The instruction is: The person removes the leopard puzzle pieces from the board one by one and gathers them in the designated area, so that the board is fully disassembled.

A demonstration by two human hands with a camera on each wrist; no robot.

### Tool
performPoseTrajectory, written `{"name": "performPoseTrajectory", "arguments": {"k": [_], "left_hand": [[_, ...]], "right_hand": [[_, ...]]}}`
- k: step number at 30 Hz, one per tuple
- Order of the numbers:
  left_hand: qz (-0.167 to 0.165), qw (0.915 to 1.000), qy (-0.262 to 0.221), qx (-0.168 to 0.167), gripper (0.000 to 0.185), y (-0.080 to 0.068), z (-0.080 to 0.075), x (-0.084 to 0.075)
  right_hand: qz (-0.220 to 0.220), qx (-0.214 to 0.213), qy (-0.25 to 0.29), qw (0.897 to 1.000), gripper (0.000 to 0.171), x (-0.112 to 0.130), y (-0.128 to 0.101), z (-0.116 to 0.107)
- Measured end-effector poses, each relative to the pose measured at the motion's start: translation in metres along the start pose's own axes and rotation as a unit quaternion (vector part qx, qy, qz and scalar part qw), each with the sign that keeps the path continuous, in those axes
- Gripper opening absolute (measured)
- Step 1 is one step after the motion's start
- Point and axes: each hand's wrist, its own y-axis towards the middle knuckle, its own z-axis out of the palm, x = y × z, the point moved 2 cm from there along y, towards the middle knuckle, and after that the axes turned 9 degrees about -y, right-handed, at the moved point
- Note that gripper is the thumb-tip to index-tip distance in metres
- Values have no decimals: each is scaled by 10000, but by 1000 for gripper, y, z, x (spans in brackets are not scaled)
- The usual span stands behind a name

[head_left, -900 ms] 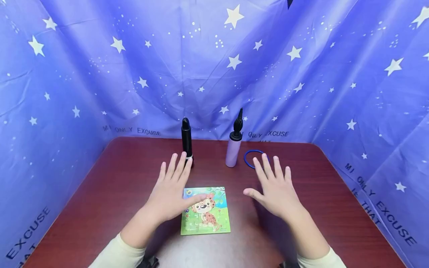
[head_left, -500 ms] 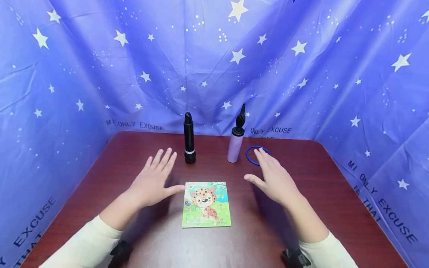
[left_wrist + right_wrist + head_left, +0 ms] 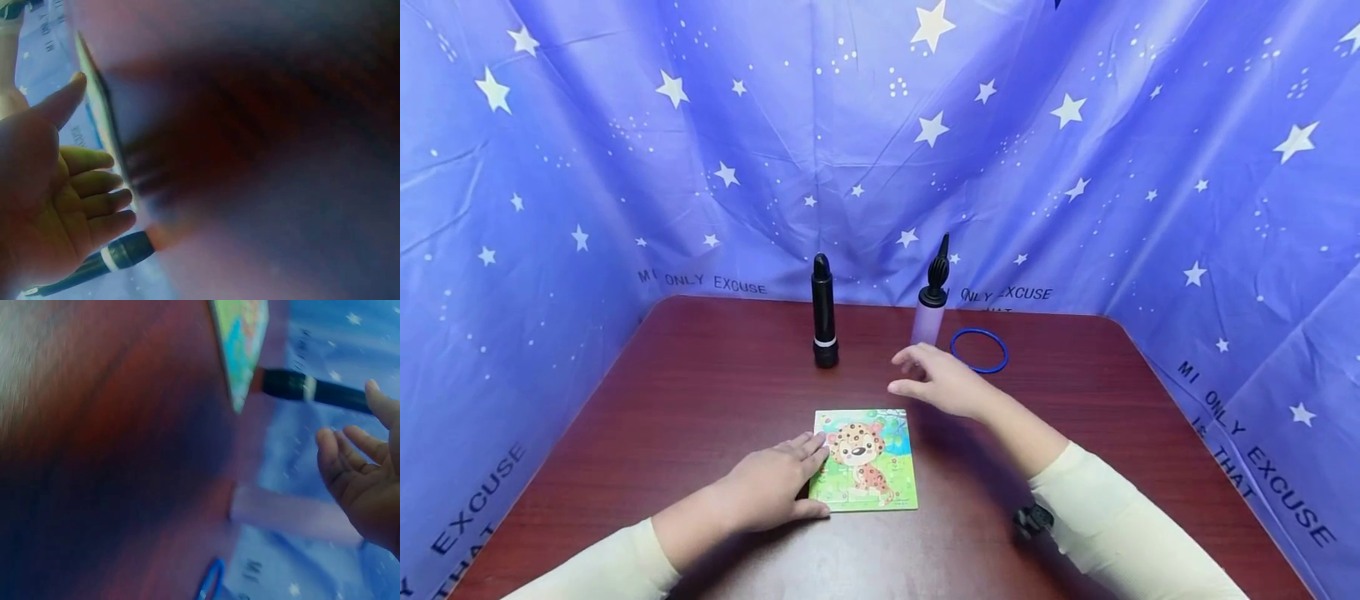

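A square picture puzzle [image 3: 872,475] with a spotted cartoon cub lies flat on the table. My left hand [image 3: 775,483] is at its left edge, fingertips overlapping the border and thumb by the near corner. In the left wrist view the fingers of that hand [image 3: 56,194] are extended beside the board's thin edge [image 3: 103,112]. Beyond the puzzle, to the right, my right hand [image 3: 943,383] is in the air with fingers loosely bent and nothing held. It hides the lower part of an upright purple hand pump [image 3: 929,321] with a black ribbed top and pointed nozzle.
A black cylinder [image 3: 823,308] with a white band and rounded tip stands upright at the back left. A thin blue ring [image 3: 977,331] lies right of the pump. Star-patterned blue cloth [image 3: 865,150] surrounds the dark red table [image 3: 700,367] at the back and sides.
My left hand has moved from above the table down to the puzzle's left edge. The right hand has swung left from near the blue ring to in front of the pump, its fingers bending.
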Motion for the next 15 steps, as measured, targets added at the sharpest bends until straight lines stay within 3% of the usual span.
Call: {"name": "performPoseTrajectory", "arguments": {"k": [5,10,15], "left_hand": [[163,9997,71,-143,82,7,6,0],[242,9995,84,-184,79,16,8,2],[232,9996,45,-130,77,19,7,2]], "right_hand": [[-153,439,226,9987,42,12,20,33],[-282,668,-228,9971,37,15,30,63],[-329,589,-760,9948,35,13,33,79]]}}
